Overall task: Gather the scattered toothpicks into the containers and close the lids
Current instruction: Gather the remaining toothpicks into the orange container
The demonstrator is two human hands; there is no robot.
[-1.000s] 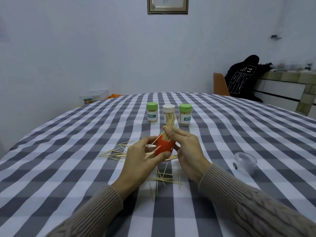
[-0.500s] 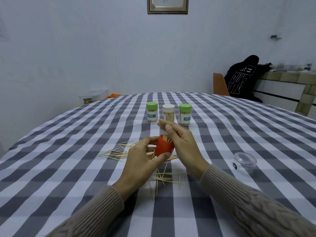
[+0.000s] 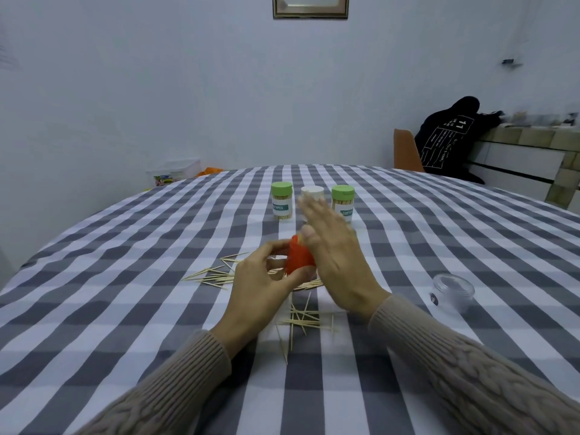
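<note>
Three capped jars block the cloth just beyond.

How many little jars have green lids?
2. One green-lidded toothpick jar stands left of the white-lidded jar, the other green-lidded toothpick jar right of it, partly behind the right hand. None seems hidden.

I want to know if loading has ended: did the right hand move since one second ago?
Yes. The right hand rose off the red container; its fingers now overlap the white-lidded jar.
</note>
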